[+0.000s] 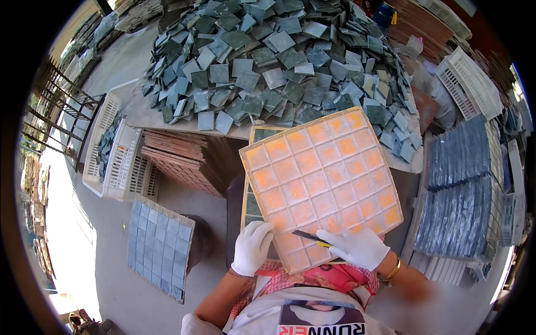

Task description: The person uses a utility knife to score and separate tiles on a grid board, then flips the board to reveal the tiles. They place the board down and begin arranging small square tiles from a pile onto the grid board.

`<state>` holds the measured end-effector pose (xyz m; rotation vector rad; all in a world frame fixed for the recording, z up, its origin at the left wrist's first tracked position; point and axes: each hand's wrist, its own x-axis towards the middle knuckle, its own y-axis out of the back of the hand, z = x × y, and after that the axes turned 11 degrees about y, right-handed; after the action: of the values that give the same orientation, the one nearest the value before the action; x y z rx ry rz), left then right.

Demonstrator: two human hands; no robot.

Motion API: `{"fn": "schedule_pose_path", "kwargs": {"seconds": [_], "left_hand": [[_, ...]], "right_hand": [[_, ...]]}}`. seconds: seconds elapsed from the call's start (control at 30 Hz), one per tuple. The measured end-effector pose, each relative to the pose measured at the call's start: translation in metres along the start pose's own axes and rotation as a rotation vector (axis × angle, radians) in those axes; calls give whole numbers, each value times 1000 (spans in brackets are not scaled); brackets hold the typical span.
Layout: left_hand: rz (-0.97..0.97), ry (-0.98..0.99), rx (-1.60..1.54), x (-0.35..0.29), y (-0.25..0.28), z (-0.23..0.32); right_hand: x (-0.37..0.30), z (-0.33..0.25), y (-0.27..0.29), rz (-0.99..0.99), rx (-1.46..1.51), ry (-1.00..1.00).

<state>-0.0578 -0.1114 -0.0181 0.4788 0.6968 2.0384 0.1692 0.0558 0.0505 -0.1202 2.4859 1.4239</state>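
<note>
An orange and whitish square grid tray (321, 184) lies tilted across my lap, over a yellow-framed tray (244, 209) with dark green tiles showing at its edge. My left hand (253, 248), in a white glove, is closed at the grid tray's lower left edge; its fingertips are partly hidden. In my gloved right hand (360, 248) is a utility knife (314, 239) with a dark and yellow body, pointing left over the tray's lower part. The grid tray covers most of the tray beneath.
Beyond the trays, a table (234, 129) carries a large heap of loose green-grey tiles (262, 72). White crates (111, 151) and stacked reddish boards (178, 159) stand left. Nearer is a sheet of blue-grey tiles (159, 240). Wrapped tile stacks (455, 212) stand right.
</note>
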Motion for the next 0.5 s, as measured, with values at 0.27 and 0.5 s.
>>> {"fn": "schedule_pose_path", "kwargs": {"seconds": [0.27,0.5], "left_hand": [[-14,-46,-23,5,1,-2],[-10,-44,36,2,-2,-3]], "right_hand": [[36,28,19,-62,-100,205],[25,21,11,-82,-69,55]]}}
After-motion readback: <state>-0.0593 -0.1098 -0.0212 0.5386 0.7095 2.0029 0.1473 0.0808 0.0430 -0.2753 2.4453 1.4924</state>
